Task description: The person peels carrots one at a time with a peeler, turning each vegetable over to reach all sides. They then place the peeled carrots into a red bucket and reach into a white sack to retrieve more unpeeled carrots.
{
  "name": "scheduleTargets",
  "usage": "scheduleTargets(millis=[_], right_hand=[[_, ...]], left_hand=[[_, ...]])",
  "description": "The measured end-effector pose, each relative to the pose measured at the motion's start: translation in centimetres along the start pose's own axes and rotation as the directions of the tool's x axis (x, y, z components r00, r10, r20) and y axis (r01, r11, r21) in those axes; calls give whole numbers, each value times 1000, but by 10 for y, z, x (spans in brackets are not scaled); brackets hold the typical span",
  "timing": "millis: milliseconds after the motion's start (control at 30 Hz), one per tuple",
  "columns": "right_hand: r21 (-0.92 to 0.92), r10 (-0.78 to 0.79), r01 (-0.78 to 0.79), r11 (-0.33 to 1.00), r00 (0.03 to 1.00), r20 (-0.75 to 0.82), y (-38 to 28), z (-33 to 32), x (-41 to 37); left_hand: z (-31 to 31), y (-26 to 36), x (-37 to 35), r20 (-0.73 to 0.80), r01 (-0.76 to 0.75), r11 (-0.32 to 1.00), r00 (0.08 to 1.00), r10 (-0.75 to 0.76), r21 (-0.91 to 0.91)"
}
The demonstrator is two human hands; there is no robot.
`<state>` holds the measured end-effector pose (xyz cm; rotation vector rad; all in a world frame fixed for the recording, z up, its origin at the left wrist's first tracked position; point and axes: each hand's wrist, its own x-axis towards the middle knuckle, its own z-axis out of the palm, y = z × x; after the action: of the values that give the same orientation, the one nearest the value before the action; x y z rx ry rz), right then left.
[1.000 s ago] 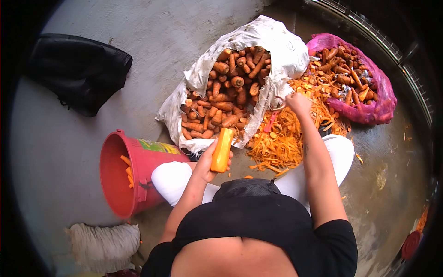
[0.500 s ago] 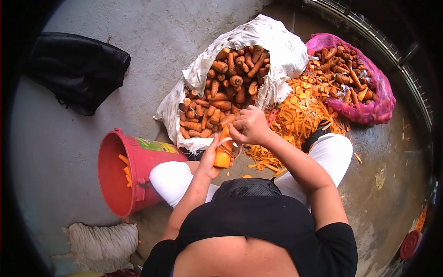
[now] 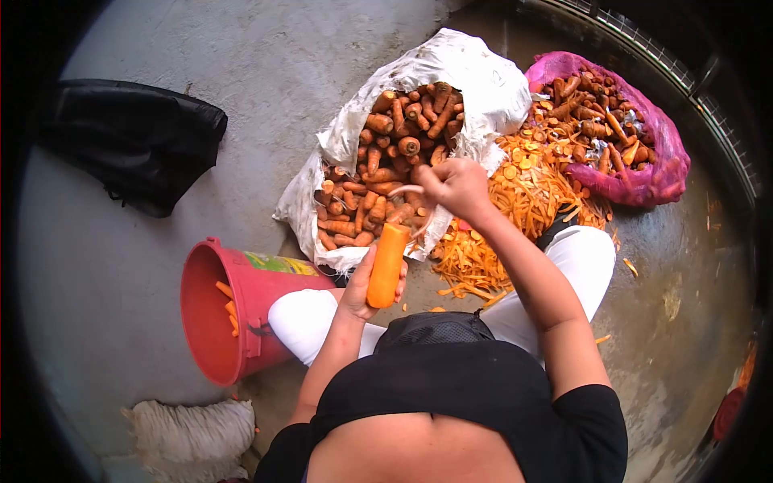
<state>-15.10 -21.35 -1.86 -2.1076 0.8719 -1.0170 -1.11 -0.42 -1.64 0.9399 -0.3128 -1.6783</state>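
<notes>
My left hand (image 3: 360, 291) is wrapped round a thick, peeled orange carrot (image 3: 388, 267), which stands nearly upright in front of my lap. My right hand (image 3: 457, 190) is closed above and to the right of it, gripping a pale, curved peeler (image 3: 404, 191). The peeler is partly blurred and sits apart from the carrot. Beyond my hands, a white sack (image 3: 488, 90) lies open, full of unpeeled carrots (image 3: 372, 211). A heap of orange peelings (image 3: 523, 201) spreads beside my right arm.
A tilted red bucket (image 3: 270, 294) with a few peeled carrots (image 3: 229, 306) is at my left knee. A pink mesh sack (image 3: 664, 165) of carrots lies at the upper right. Black cloth (image 3: 145, 137) and a pale bundled sack (image 3: 189, 435) lie on the left floor.
My right hand has lifted away from the carrot, up and to the right, with the peeler. The carrot in my left hand is now more fully exposed.
</notes>
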Motion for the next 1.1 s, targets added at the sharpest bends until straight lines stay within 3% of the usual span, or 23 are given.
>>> scheduleTargets(millis=[33,100,133,233,300,367,467,533,567,600,700,800,833,900,967,1033,1100], right_hand=[[67,62,-67,995,995,76,-22,-10,-2],[-37,-215,213,976,974,-67,-34,-10,-6],[-86,-353,343,935,920,-172,-29,-3,-4],[-6,83,-83,997,995,55,-3,-5,-2],[-407,118,-113,906,993,-13,63,-7,11],[-575,383,-323,752,923,-17,120,-7,9],[-348,419,-413,842,906,-62,91,-8,8],[-186,317,-307,933,948,24,44,-2,6],[-94,135,-139,986,990,-48,19,1,2],[-86,104,-101,991,994,38,1,-1,1],[-93,-165,159,983,984,-69,-33,-2,-6],[-81,-219,209,975,966,-137,-22,8,-6],[-41,-149,146,988,984,-92,-12,9,-4],[-513,-161,204,834,979,128,34,5,5],[-699,296,-56,712,928,226,67,-7,9],[-671,558,-351,653,822,112,83,-7,15],[-555,617,-504,661,787,21,113,2,9]], left_hand=[[2,1,2,-21,-5,1000,1000,5,16],[4,1,4,-45,-8,999,999,10,44],[3,0,4,-49,-6,998,999,9,55],[-1,3,2,-15,0,998,1000,1,58],[0,5,-2,11,-14,999,1000,14,48],[3,9,-9,18,-42,998,999,41,42],[-4,10,-6,-25,-45,999,999,45,15],[-2,11,-3,-53,-52,998,997,53,30],[0,10,-2,-64,-51,998,997,53,35],[2,10,0,-71,-48,998,996,50,31],[2,10,3,-81,-46,998,995,49,42],[-11,9,7,-61,-29,995,998,35,95],[-14,8,7,-59,-26,993,998,33,119],[-14,7,3,-23,-38,990,999,42,136],[-11,11,-7,45,-63,990,997,58,126],[-17,15,-3,12,-84,989,996,83,123],[-17,16,-1,-7,-92,993,996,93,74]])
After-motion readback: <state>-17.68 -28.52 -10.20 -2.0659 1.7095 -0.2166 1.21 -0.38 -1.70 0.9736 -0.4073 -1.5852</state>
